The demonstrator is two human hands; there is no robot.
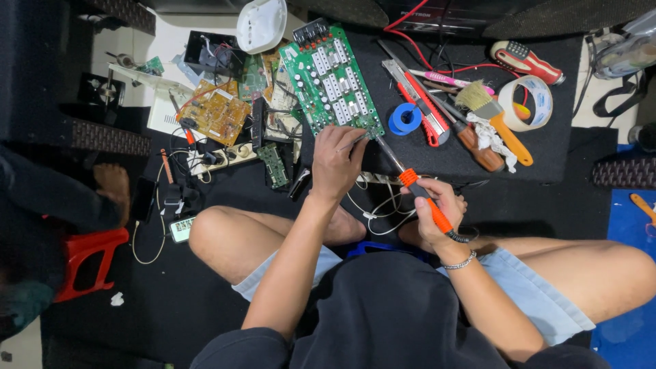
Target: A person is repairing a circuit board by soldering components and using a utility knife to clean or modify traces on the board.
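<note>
The right hand is gripping the orange-handled soldering iron in a closed fist, its metal tip touching the lower edge of the green rectangular circuit board. The left hand is pinching a thin silver wire between closed fingers, its free end meeting that same edge. The board is lying on the black mat, near the blue tape roll and the red utility knife.
</note>
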